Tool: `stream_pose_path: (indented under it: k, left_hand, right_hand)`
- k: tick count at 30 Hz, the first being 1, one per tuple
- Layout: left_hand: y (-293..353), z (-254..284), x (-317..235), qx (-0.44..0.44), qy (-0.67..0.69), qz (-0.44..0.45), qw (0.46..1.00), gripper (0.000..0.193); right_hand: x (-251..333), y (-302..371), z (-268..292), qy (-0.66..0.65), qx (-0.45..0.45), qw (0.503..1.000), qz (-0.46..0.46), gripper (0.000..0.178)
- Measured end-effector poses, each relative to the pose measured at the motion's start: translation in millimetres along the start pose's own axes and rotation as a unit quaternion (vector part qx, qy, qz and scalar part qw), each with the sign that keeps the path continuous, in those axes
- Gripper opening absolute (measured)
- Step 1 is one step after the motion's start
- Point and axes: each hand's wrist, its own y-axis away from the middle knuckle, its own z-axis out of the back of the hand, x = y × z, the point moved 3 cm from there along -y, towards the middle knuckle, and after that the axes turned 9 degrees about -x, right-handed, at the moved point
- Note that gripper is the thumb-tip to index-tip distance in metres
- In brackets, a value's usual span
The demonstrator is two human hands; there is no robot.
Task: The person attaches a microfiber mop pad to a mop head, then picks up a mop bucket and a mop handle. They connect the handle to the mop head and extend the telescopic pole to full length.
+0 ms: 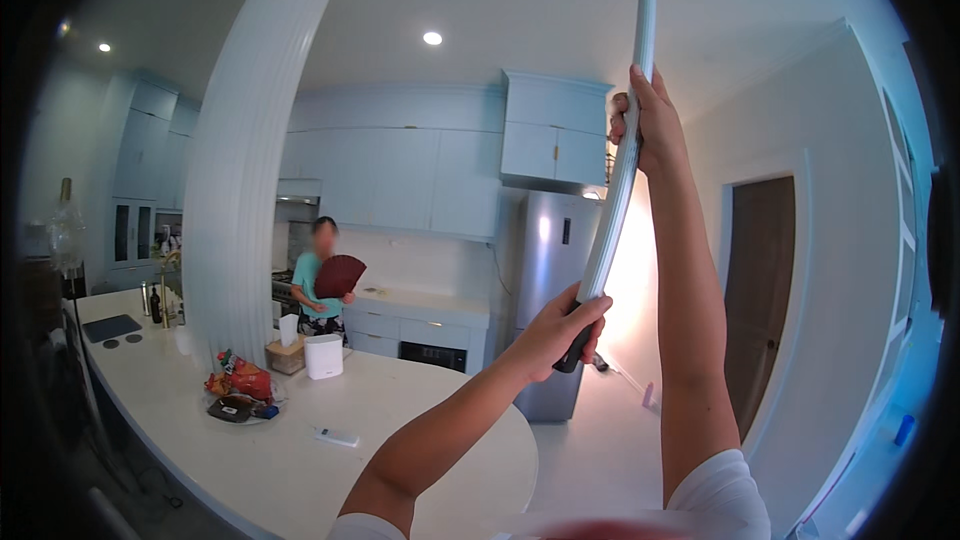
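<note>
I hold a long pale pole [625, 155] upright in front of me; it runs up out of the top of the picture. My left hand [565, 325] grips its dark lower end at about chest height. My right hand [648, 120] is raised high and wrapped around the pole further up. Both arms come in from the lower edge, in short white sleeves.
A white fluted column [250, 160] rises from a curved white counter [420, 420] holding snack packets [240, 380], a white box [323, 356] and a remote [337, 436]. A person with a dark fan [322, 285] stands by the back cabinets. A steel fridge [555, 280] and a brown door [760, 280] are on the right.
</note>
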Motion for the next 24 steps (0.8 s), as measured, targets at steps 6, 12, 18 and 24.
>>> stream_pose_path:
  k: [6, 12, 18, 24]
  left_hand:
    - [-12, 25, -51, -0.003, -0.053, -0.065, 0.996, 0.032]
    - [-4, 96, -118, -0.052, -0.168, -0.046, 0.983, 0.026]
    - [45, 185, -229, -0.086, -0.205, -0.116, 0.968, 0.02]
    - [144, 312, -326, -0.159, -0.226, -0.129, 0.952, 0.016]
  right_hand:
    - [-2, -39, -25, 0.038, -0.032, 0.999, 0.015, 0.036]
    - [-19, -66, -101, 0.026, -0.04, 0.998, 0.046, 0.039]
    - [-24, -114, -230, -0.056, -0.008, 0.996, 0.062, 0.034]
    - [-38, -68, -416, -0.122, -0.026, 0.989, 0.086, 0.022]
